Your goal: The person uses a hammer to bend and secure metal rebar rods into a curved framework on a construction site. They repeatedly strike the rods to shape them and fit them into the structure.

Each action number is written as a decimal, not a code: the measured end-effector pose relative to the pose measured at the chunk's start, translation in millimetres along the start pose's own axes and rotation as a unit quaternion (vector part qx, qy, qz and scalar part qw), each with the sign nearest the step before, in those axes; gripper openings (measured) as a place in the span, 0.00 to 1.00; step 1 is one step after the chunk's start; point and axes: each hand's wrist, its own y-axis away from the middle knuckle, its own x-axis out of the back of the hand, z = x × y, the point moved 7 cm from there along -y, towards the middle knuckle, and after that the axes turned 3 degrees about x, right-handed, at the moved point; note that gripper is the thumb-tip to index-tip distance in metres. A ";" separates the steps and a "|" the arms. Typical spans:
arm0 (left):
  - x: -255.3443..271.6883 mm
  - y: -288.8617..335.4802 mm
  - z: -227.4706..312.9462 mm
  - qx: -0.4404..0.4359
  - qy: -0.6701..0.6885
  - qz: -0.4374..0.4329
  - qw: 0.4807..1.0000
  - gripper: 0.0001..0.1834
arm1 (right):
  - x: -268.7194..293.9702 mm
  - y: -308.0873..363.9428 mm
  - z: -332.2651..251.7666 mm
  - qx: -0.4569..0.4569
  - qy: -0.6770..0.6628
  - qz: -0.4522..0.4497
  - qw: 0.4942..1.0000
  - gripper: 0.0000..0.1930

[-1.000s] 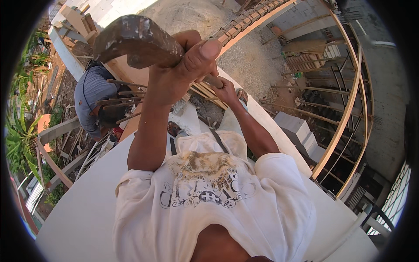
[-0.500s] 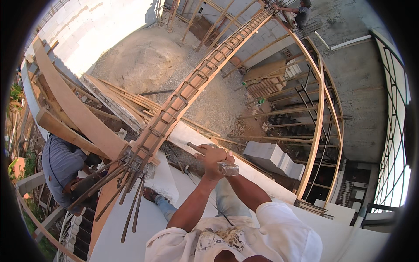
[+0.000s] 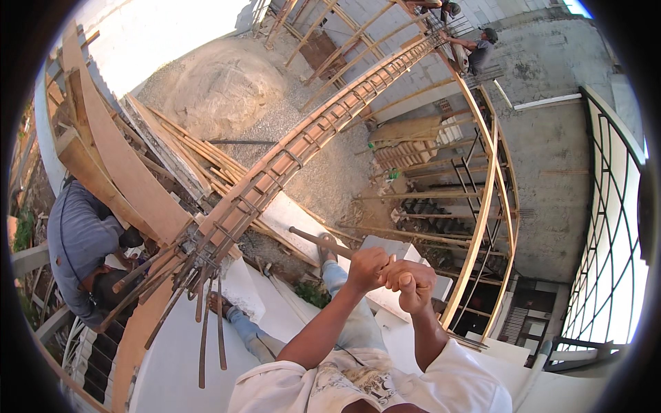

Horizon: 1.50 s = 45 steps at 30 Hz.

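My left hand [image 3: 368, 269] is wrapped round the brown wooden handle of a sledgehammer [image 3: 318, 241]. The handle's free end points up and left, above the white ledge. My right hand [image 3: 410, 282] is closed in a fist against the left one, apparently on the same handle. The hammer's head is hidden at this moment. Left of the hands, a long rebar cage [image 3: 279, 165] lies over a wooden formwork board, its bare bar ends [image 3: 204, 330] sticking out near my feet.
A co-worker in grey [image 3: 86, 251] bends at the left beside curved planks [image 3: 113, 151]. More people [image 3: 475, 48] are at the cage's far end. Below lie a sand heap [image 3: 227, 86] and bamboo props. Wooden beams [image 3: 485, 206] curve along the right. My sandalled foot [image 3: 222, 303] stands on the ledge.
Both hands have moved right with the sledgehammer, and more of its handle shows. The blocky head seen before is out of sight. My view has shifted slightly.
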 end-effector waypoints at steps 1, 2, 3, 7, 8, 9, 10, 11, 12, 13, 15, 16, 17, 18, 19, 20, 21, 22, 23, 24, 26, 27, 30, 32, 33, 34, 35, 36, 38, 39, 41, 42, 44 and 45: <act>1.7 3.8 -1.4 0.008 0.009 0.007 1.000 0.17 | -4.6 2.2 -2.3 0.016 0.006 0.001 1.000 0.26; 2.5 6.8 -0.5 -0.004 0.013 0.014 1.000 0.17 | -5.6 5.1 -4.2 0.028 0.006 0.014 1.000 0.26; 1.2 9.0 -4.3 0.008 0.016 0.004 1.000 0.18 | -5.9 7.5 -3.8 0.036 0.021 0.031 0.999 0.26; 2.7 18.3 -33.1 0.031 0.047 -0.013 0.998 0.20 | 3.2 15.7 6.4 0.012 -0.008 0.108 0.994 0.23; 7.3 21.8 -43.9 0.042 0.017 0.002 0.999 0.21 | 4.0 17.1 9.6 0.013 -0.044 0.130 0.990 0.22; 13.4 26.9 -60.2 0.084 -0.024 0.007 0.996 0.21 | 4.9 16.8 11.5 0.003 -0.034 0.123 0.992 0.23; 17.4 33.1 -80.4 0.176 -0.064 -0.003 0.982 0.20 | 2.9 13.1 10.1 0.024 -0.050 0.109 0.992 0.24; 13.3 35.3 -88.5 0.193 -0.119 -0.047 0.973 0.16 | -0.7 10.3 9.5 0.021 -0.042 0.088 0.995 0.24; 18.1 36.8 -86.7 0.180 -0.090 -0.017 0.979 0.13 | -3.2 3.7 7.9 0.013 -0.043 0.066 0.997 0.24; 22.7 37.6 -86.8 0.185 -0.068 0.005 0.980 0.11 | -7.7 -3.0 7.1 -0.007 -0.058 0.047 0.997 0.24; 38.8 41.4 -70.7 0.165 -0.077 0.071 0.981 0.13 | -16.8 -12.9 -17.1 0.001 -0.084 -0.011 0.996 0.24; 47.7 42.6 -57.6 0.144 -0.078 0.100 0.981 0.15 | -24.7 -17.5 -36.6 0.033 -0.101 -0.054 0.993 0.24; 60.3 46.6 -42.9 0.126 -0.067 0.138 0.980 0.15 | -32.3 -17.8 -57.9 0.057 -0.116 -0.091 0.988 0.24; 72.4 53.5 -30.7 0.139 -0.078 0.158 0.974 0.13 | -42.5 -16.5 -76.1 0.066 -0.131 -0.125 0.981 0.23; 89.3 59.3 -20.7 0.145 -0.092 0.178 0.969 0.11 | -56.0 -16.8 -89.9 0.080 -0.149 -0.150 0.974 0.21; 106.7 65.3 -12.2 0.149 -0.104 0.198 0.963 0.09 | -71.4 -15.1 -100.7 0.094 -0.165 -0.175 0.966 0.20; 123.6 74.4 -4.5 0.161 -0.132 0.223 0.952 0.10 | -86.9 -11.4 -107.5 0.098 -0.169 -0.192 0.962 0.18; 142.4 83.2 0.0 0.171 -0.162 0.249 0.939 0.11 | -103.2 -8.4 -110.6 0.104 -0.174 -0.210 0.956 0.17; 161.5 91.3 0.6 0.178 -0.191 0.273 0.926 0.12 | -118.9 -5.6 -111.1 0.111 -0.184 -0.229 0.949 0.15; 175.5 99.6 1.3 0.169 -0.206 0.276 0.923 0.12 | -131.4 -1.1 -112.3 0.126 -0.189 -0.244 0.943 0.13; 200.5 117.6 -5.5 0.153 -0.232 0.276 0.920 0.13 | -155.4 8.9 -109.2 0.150 -0.207 -0.274 0.927 0.11; 210.0 128.8 -13.3 0.160 -0.224 0.282 0.919 0.13 | -164.8 14.3 -106.6 0.160 -0.211 -0.280 0.923 0.10; 240.1 159.2 -56.0 0.214 -0.167 0.292 0.917 0.15 | -201.7 26.1 -86.3 0.160 -0.226 -0.282 0.918 0.10; 258.7 178.7 -93.6 0.304 -0.084 0.303 0.899 0.15 | -251.6 34.6 -50.9 0.102 -0.116 -0.275 0.949 0.10; 264.9 183.3 -98.1 0.297 -0.126 0.308 0.895 0.15 | -268.0 35.7 -36.3 0.084 -0.090 -0.298 0.947 0.12; 270.8 186.6 -100.1 0.293 -0.170 0.322 0.884 0.15 | -275.2 37.4 -32.6 0.111 -0.101 -0.306 0.940 0.16; 277.6 185.1 -106.4 0.303 -0.208 0.311 0.876 0.15 | -280.2 39.4 -22.4 0.078 -0.081 -0.310 0.944 0.14; 281.7 181.6 -104.8 0.275 -0.212 0.321 0.881 0.14 | -279.9 39.8 -18.9 0.069 -0.090 -0.297 0.948 0.12; 271.7 183.3 -117.6 0.381 -0.164 0.256 0.873 0.14 | -264.5 44.7 -18.3 0.028 -0.095 -0.293 0.951 0.11; 268.2 180.6 -118.3 0.391 -0.136 0.258 0.873 0.15 | -257.8 43.2 -21.6 0.038 -0.106 -0.288 0.951 0.11; 265.9 173.0 -97.0 0.276 -0.163 0.304 0.897 0.15 | -245.1 41.8 -28.1 0.033 -0.136 -0.269 0.953 0.10; 259.5 170.8 -84.9 0.210 -0.203 0.296 0.909 0.15 | -241.1 42.2 -37.1 0.071 -0.188 -0.252 0.947 0.10; 261.5 181.5 -91.4 0.244 -0.191 0.323 0.894 0.14 | -240.2 44.1 -43.7 0.104 -0.254 -0.228 0.934 0.10; 262.9 188.1 -99.4 0.277 -0.182 0.318 0.889 0.14 | -250.9 47.5 -39.4 0.095 -0.214 -0.251 0.939 0.10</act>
